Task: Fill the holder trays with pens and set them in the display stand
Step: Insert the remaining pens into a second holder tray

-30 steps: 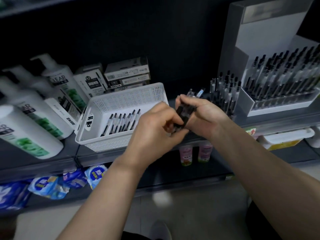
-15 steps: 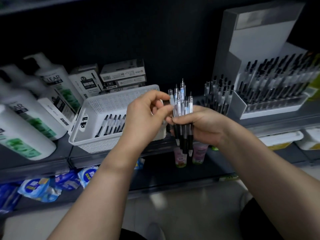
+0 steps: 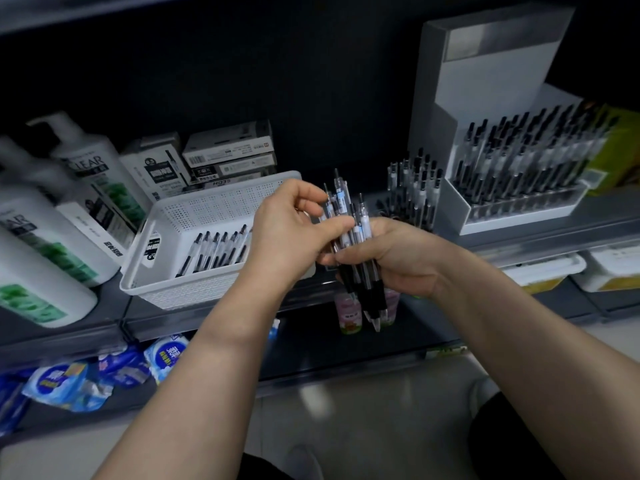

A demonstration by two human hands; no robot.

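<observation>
Gripping a bundle of pens [image 3: 364, 227] upright, tips down, the right hand [image 3: 405, 258] has its fingers curled round the barrels, while the left hand [image 3: 291, 237] pinches the bundle's upper ends. Left of that hand sits a white basket [image 3: 214, 206] holding more pens. Beyond the right hand is the display stand [image 3: 485, 81].

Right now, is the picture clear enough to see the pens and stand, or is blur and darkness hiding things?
Head view: dim overall, shelf back nearly black; shampoo bottles at the left edge blurred and lens-curved; pen bundle gripped by the left hand and right hand fairly sharp; display stand well lit, its far-right pens soft.
</observation>
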